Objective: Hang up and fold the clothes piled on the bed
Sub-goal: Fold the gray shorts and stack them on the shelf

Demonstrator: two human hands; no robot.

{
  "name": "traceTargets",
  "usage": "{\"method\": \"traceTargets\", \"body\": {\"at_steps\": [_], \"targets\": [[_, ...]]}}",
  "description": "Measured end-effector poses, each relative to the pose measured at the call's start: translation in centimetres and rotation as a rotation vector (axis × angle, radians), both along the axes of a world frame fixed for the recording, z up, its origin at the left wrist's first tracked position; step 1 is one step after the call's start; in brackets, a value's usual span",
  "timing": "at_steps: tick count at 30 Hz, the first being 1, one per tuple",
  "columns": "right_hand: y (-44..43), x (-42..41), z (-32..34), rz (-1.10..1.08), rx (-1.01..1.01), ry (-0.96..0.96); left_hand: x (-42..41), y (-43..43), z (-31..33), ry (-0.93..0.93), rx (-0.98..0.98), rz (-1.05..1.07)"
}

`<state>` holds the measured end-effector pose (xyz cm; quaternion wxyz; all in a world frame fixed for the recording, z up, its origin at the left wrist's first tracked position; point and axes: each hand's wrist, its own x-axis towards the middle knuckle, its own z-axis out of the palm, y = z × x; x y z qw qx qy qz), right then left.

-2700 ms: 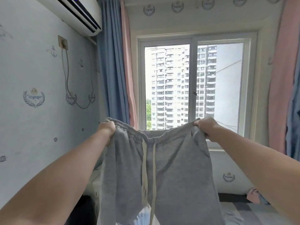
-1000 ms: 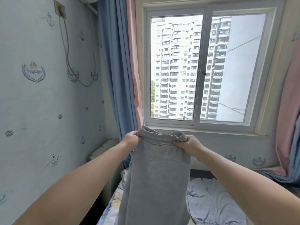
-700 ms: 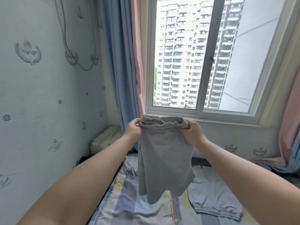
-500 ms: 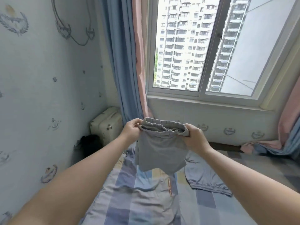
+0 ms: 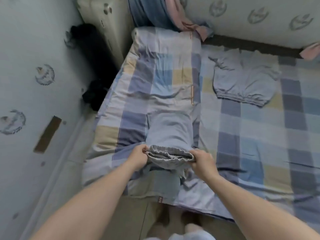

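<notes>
1. The grey shorts [image 5: 169,130] lie flat on the checked bed [image 5: 251,135], folded lengthwise into a narrow strip. The waistband [image 5: 170,154] is at the near end and the legs run straight away from the person towards the far wall [image 5: 242,18].
2. The long axis therefore points directly away from the body, with the waistband crosswise to it.
3. The left hand [image 5: 138,157] pinches the waistband's left corner and the right hand [image 5: 202,161] pinches the right corner. Both have curled fingers and hold the band slightly raised off the sheet. Neither hand is nearer, since they sit level at the same end.
4. Judged from this, the next fold turns on carrying that near end forward along the axis over the legs.
5. The far hem blurs into the pale sheet, so I cannot tell exactly where it ends. The fingertips under the band are hidden. Grey cloth bunched just below the band could be shorts or bedding.
6. A second grey garment [image 5: 242,84] lies well apart to the right, and curtains [image 5: 155,13] pool at the bed's far edge.
</notes>
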<state>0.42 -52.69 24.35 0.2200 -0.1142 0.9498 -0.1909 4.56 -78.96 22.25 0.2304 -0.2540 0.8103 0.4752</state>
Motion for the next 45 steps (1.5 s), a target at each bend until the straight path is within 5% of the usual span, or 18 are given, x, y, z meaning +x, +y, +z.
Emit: {"method": "traceTargets", "body": {"at_steps": [5, 10, 19, 30, 36, 45], "targets": [[1.9, 11.1, -9.6, -0.031, 0.069, -0.258, 11.6, 2.5, -8.8, -0.259, -0.010, -0.053], [3.9, 20.1, -12.7, -0.177, 0.101, -0.547, 20.3, 5.0, -11.8, -0.442, 0.027, -0.077], [5.2, 16.9, -12.6, -0.160, 0.010, -0.793, 19.5, 6.0, -10.7, -0.563, 0.001, -0.078], [1.6, -0.2, -12.9, -0.293, -0.138, -0.584, 3.8, 2.1, -10.6, -0.356, -0.098, -0.033], [-2.9, -9.6, -14.7, -0.377, -0.213, -0.297, -4.0, 0.0, -13.8, -0.126, -0.104, 0.298], [-2.8, -5.6, -22.6, -0.693, -0.048, -0.366, -0.4, 1.5, -20.8, -0.218, -0.269, 0.426]]}}
